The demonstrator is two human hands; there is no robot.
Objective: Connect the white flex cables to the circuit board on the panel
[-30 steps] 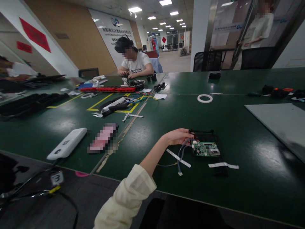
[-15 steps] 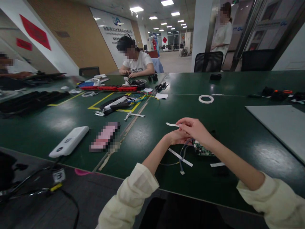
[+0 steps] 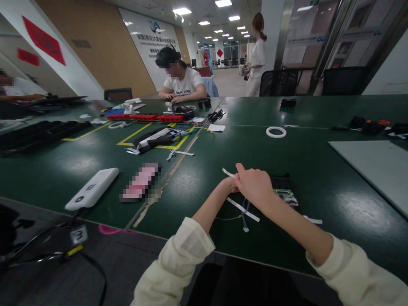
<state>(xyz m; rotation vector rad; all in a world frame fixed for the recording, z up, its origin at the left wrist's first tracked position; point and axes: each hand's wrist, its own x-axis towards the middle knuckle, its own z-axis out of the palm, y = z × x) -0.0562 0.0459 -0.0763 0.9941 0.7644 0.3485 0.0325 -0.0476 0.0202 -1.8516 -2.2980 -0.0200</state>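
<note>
My right hand (image 3: 255, 185) is closed, its fingers curled and its thumb raised, and it lies over my left hand (image 3: 228, 185). A short strip of white tape (image 3: 227, 172) sticks out to the left from under the right thumb. The fingers of my left hand are hidden behind the right one. Thin grey cables (image 3: 245, 216) with a white plug come out below the hands. They cross another white tape strip (image 3: 237, 205) stuck to the table. Right of my hands lies a green circuit board (image 3: 287, 196) in a black case (image 3: 283, 182), partly covered by my right forearm.
A tape roll (image 3: 276, 132) lies farther back, and a grey panel (image 3: 372, 163) is at right. At left are a white power bank (image 3: 92, 189) and a pink phone (image 3: 141, 182). A person (image 3: 183, 80) sits opposite; another person (image 3: 256, 55) stands behind.
My right hand has turned and dropped over my left hand, with its thumb now raised. More of the circuit board shows. The standing person has moved left.
</note>
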